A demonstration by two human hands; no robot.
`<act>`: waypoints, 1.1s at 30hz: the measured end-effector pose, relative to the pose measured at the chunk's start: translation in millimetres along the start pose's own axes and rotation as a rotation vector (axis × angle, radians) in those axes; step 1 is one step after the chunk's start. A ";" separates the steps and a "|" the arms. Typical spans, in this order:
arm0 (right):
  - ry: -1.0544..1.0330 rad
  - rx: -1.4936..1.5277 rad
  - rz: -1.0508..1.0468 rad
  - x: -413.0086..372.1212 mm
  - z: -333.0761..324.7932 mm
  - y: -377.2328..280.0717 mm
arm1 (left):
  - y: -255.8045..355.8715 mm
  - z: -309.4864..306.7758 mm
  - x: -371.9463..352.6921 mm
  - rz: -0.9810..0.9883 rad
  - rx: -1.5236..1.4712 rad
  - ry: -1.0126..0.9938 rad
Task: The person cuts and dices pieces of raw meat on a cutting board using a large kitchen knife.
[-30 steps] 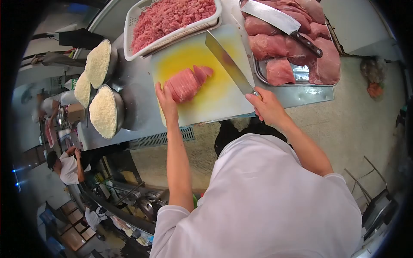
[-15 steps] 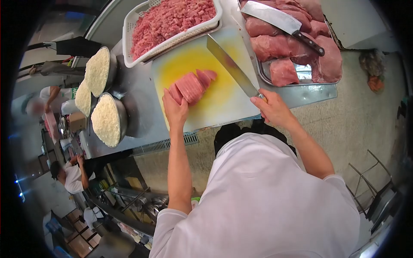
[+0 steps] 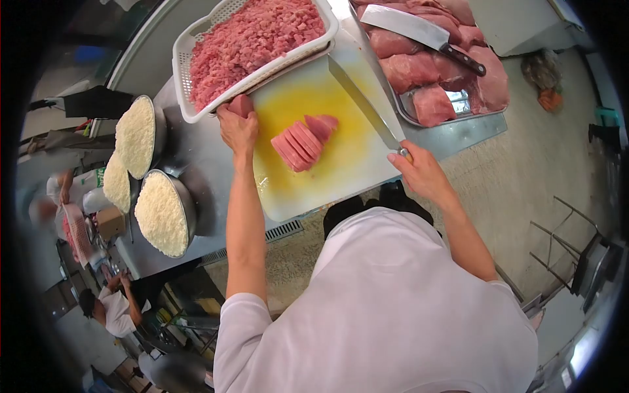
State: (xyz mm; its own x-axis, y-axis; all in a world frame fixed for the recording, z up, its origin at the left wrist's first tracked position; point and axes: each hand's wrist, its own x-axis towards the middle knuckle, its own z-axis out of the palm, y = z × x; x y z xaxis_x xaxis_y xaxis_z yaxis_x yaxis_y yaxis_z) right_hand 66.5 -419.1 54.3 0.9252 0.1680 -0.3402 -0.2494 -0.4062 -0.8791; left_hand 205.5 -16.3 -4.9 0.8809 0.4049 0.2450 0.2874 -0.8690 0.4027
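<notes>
Sliced pink meat lies in a leaning row on the yellow-stained white cutting board. My left hand is closed on a small piece of meat at the board's left edge, just below the white basket of diced meat. My right hand grips the handle of a long knife, whose blade rests over the board's right side and points up and away. Right of the board, a metal tray holds large meat pieces with a cleaver on top.
Bowls of white crumbs stand on the metal table at the left. Two co-workers are at the far left, one in a white shirt and dark cap. A metal-framed stool stands on the floor at the right.
My left hand has left the slices and moved up and left with a small meat piece. The slices now stand apart from it. My right hand still holds the knife. The view has shifted slightly.
</notes>
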 end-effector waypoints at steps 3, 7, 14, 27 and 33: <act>0.039 -0.019 -0.005 -0.6 7.5 1.8 | -13.9 1.6 -2.3 0.094 -0.063 0.004; 0.056 -0.086 -0.043 -3.3 10.9 1.1 | -20.3 -15.1 -21.9 0.368 0.016 0.232; 0.075 -0.124 -0.050 -1.3 10.3 -2.2 | 40.8 -35.6 -152.3 0.048 -0.603 -0.316; -0.061 -0.086 -0.110 19.4 -7.9 1.6 | 24.2 -33.0 -140.1 0.028 -0.852 -0.611; -0.128 -0.024 -0.054 24.9 -9.3 13.8 | 68.2 -7.4 -145.5 0.057 0.108 -0.104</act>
State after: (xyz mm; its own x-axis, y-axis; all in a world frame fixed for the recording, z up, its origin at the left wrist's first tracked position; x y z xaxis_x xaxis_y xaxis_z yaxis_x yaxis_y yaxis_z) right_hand 88.7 -428.9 36.8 0.8927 0.3032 -0.3334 -0.1915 -0.4144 -0.8897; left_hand 94.2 -132.3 -6.5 0.9298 0.3267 0.1695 0.2692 -0.9177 0.2921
